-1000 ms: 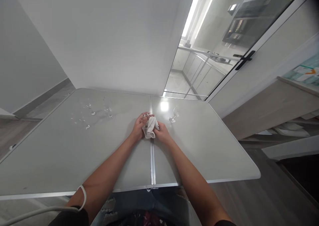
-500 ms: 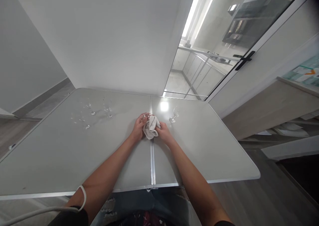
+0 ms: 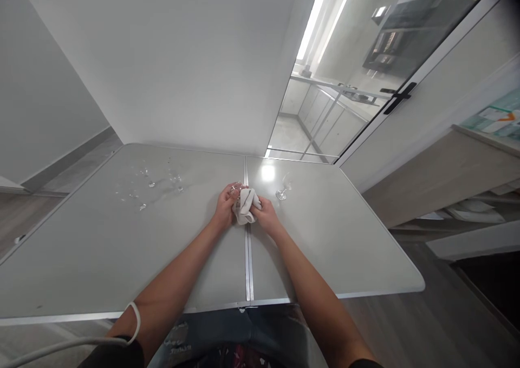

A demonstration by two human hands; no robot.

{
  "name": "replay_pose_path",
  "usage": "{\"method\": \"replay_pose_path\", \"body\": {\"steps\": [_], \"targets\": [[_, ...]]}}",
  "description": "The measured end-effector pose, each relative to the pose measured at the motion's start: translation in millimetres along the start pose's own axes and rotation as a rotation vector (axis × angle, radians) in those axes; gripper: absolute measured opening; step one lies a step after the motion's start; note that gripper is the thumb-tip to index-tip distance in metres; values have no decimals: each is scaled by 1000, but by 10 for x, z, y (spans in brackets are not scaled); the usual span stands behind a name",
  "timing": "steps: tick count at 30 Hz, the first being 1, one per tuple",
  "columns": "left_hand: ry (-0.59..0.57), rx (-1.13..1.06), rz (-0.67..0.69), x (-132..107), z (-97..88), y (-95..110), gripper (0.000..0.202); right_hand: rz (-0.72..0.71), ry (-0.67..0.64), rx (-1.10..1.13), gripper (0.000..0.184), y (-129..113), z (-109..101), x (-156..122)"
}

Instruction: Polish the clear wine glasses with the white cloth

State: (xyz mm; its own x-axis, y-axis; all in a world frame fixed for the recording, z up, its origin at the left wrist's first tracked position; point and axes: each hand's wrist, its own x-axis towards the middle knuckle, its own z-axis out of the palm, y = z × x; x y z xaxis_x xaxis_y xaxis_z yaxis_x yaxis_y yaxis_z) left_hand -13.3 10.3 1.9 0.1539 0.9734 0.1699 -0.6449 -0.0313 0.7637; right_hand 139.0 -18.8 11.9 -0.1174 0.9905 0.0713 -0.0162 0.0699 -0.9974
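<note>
Above the table's centre seam, my left hand (image 3: 226,205) is closed around a clear glass (image 3: 236,189), of which only a part shows past the fingers. A white cloth (image 3: 246,205) is bunched against that glass. My right hand (image 3: 265,214) grips the cloth from the right, its fingertips partly buried in the folds. A stemmed glass (image 3: 281,192) stands on the table just right of my hands. Over on the left side are several more clear glasses (image 3: 177,183), faint against the pale surface.
The pale table (image 3: 122,260) has a metal seam strip (image 3: 247,265) down its middle and a metal edge. A white wall (image 3: 182,76) rises behind it. To the right are a glass door with a black handle (image 3: 400,98) and wooden shelving (image 3: 439,168). A white cable (image 3: 81,342) hangs by my left arm.
The cloth's folds have shifted a little between my hands, and the glass has tilted or turned slightly. My arms and the standing glasses stay where they were.
</note>
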Motion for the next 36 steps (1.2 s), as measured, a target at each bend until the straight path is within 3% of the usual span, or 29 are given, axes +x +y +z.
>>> {"method": "replay_pose_path", "body": {"steps": [3, 6, 8, 12, 16, 20, 25, 31, 36], "targets": [[44, 2, 41, 11, -14, 14, 51, -100, 211, -54, 30, 14, -8, 31], [70, -10, 52, 21, -36, 62, 52, -97, 474, 101, 37, 15, -48, 49], [106, -29, 62, 34, -53, 98, 50, -99, 556, 212, 42, 9, -70, 51], [170, -30, 91, 52, -60, 119, 54, -101, 435, 272, 44, -18, -31, 40], [103, 2, 73, 32, -22, 83, 68, -141, 308, 67, 43, -57, 14, 27], [58, 36, 56, 1, 28, 80, 69, -163, 348, -87, 38, -86, -42, 12], [78, 103, 81, -7, 55, 85, 66, -187, 499, -193, 33, -99, -95, -20], [41, 143, 47, -10, 20, 65, 65, -188, 392, -106, 38, -122, -97, 5], [13, 155, 55, -29, 51, 77, 66, -152, 499, -248, 32, -102, -107, -12]]}}
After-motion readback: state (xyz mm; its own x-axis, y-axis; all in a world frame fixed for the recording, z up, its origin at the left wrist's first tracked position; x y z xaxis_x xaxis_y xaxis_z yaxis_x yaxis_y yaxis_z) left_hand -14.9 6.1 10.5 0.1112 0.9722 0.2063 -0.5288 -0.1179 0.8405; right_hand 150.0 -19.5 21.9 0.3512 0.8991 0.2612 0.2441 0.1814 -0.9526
